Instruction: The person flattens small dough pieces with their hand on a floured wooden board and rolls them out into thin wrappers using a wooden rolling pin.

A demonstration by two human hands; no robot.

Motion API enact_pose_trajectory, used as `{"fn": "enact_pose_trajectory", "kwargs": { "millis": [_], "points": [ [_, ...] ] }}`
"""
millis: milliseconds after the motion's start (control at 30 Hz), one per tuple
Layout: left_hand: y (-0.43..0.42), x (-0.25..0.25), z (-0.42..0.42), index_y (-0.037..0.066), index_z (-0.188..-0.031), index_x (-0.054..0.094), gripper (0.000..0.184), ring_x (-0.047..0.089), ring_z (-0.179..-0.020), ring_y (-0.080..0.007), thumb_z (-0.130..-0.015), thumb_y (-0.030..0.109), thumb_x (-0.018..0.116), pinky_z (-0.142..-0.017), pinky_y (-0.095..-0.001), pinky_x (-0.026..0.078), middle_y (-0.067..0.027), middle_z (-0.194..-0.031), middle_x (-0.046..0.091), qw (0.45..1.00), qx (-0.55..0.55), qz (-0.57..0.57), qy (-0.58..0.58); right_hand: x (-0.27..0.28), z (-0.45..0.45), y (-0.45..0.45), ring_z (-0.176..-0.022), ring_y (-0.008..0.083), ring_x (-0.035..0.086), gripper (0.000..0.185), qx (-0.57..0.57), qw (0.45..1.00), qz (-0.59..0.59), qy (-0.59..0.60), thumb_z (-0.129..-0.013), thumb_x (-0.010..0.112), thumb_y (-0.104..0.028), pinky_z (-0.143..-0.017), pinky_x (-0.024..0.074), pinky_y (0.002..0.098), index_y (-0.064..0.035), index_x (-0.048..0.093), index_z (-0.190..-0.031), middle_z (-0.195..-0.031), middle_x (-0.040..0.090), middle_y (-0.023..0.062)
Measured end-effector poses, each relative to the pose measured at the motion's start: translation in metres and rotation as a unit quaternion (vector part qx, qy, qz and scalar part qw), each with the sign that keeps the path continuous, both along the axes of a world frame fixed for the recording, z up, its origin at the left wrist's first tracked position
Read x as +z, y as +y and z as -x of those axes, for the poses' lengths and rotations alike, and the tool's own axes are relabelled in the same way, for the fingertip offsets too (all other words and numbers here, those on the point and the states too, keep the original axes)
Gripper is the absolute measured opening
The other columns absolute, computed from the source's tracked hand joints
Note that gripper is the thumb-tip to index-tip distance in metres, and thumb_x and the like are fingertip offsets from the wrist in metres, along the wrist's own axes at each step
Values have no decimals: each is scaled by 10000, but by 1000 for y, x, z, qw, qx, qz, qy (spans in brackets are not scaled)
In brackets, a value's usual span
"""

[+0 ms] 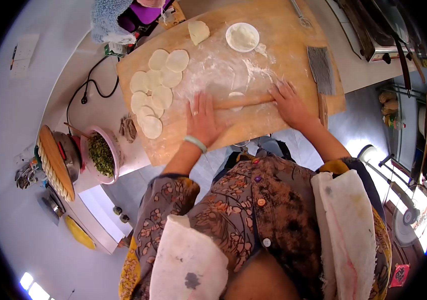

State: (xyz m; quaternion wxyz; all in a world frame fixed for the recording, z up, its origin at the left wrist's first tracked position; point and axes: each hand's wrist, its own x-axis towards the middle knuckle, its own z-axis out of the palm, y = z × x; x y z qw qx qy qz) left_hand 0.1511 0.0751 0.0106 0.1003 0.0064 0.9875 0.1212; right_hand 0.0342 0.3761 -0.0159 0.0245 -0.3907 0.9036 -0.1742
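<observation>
My left hand (203, 120) presses on the left end of a wooden rolling pin (253, 101), its fingers stretched forward over it. My right hand (291, 107) bears on the pin's right end, fingers extended over the wood. Beneath the pin lies a small round of dough (236, 95), partly covered by it. Flour (213, 75) dusts the wooden board (173, 147) around them. Left of my left hand, several thin dough rounds (162, 96) overlap in a group. Farther back are a lump of dough (198, 32) and a white bowl of flour (242, 37).
A cleaver (320, 70) lies along the board's right side. On the left counter stand a pink bowl (115, 150) of chopped green filling and a round wooden lid (53, 162). A black cord (89, 82) curls behind them. A stove (378, 50) is at the upper right.
</observation>
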Motion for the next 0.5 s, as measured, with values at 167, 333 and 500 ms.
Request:
{"fn": "enact_pose_trajectory", "kwargs": {
  "millis": [167, 333, 500],
  "points": [
    [-5, -28, 6, -24, -1540, 246, 963, 135, -1511, -437, -844, 525, 621, -1202, -607, 40, -269, -1617, 194, 998, 42, 51, 20, 19, 23, -29, -1408, 370, 391, 466, 62, 997, -37, -1, -904, 563, -50, -1189, 271, 519, -105, 539, -1365, -1447, 469, 193],
    [-6, -14, 1, -20, -1537, 264, 1014, 143, -1502, -449, -827, 600, 639, -1207, -597, 66, -252, -1610, 228, 999, -11, -9, 50, -1, 22, -2, -1413, 378, 385, 477, 43, 998, 25, -26, -880, 560, -26, -1188, 278, 525, -109, 559, -1349, -1437, 483, 189],
    [-3, -30, -15, -23, -1534, 266, 1046, 142, -1505, -441, -815, 621, 669, -1208, -596, 57, -240, -1613, 228, 999, 15, 6, 43, 4, 8, -4, -1414, 388, 381, 484, 75, 996, 20, -37, -877, 574, -31, -1191, 270, 534, -119, 563, -1352, -1450, 472, 199]
  ]
}}
